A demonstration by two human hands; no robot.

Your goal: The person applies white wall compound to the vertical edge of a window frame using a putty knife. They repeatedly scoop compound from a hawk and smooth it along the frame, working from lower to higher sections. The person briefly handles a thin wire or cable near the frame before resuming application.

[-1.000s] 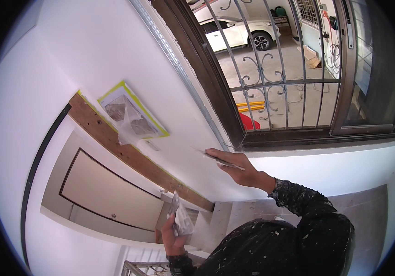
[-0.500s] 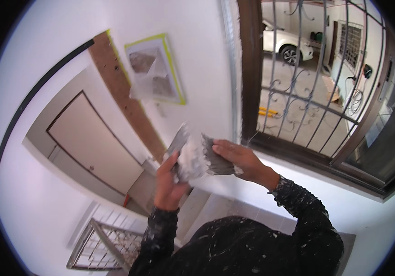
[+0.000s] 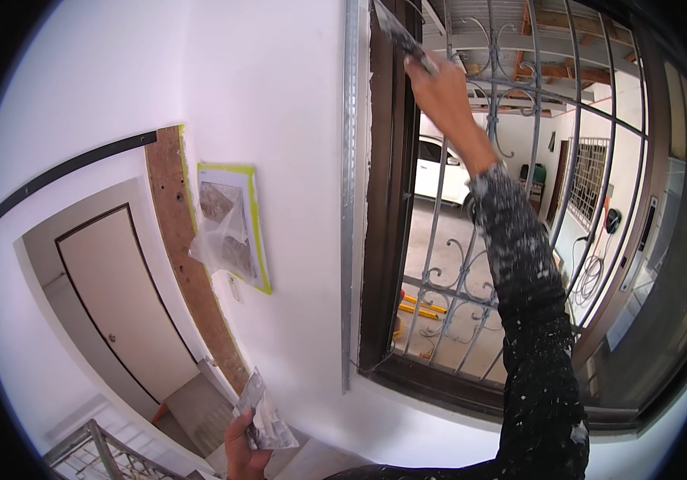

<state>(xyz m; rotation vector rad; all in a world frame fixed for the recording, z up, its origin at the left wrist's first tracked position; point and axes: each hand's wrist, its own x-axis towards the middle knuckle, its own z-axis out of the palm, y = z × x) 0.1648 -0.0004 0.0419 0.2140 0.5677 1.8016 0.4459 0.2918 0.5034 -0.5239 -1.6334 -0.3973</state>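
Note:
My right hand (image 3: 447, 96) is raised high at the window's left side, fingers wrapped round a putty knife (image 3: 394, 30). The knife's broad blade points up and left, next to the dark brown window frame (image 3: 385, 240) and a strip of metal corner bead (image 3: 349, 168) on the white wall. I cannot tell whether the blade touches the wall edge. Low at the left, my left hand (image 3: 243, 450) grips a flat scraper (image 3: 254, 392) loaded with white putty (image 3: 270, 424). Its handle is mostly hidden by the fingers.
Curled iron bars (image 3: 459, 276) fill the window, with a white car (image 3: 439, 172) beyond. On the wall hangs a plastic-covered panel (image 3: 227, 228) edged in yellow-green tape. A brown board (image 3: 179, 216) borders an opening with a door (image 3: 119, 296). A stair railing (image 3: 91, 456) stands lower left.
My hands have parted: the right has risen with its putty knife to the window's upper left, while the left has dropped lower with the putty. The view has tilted upward.

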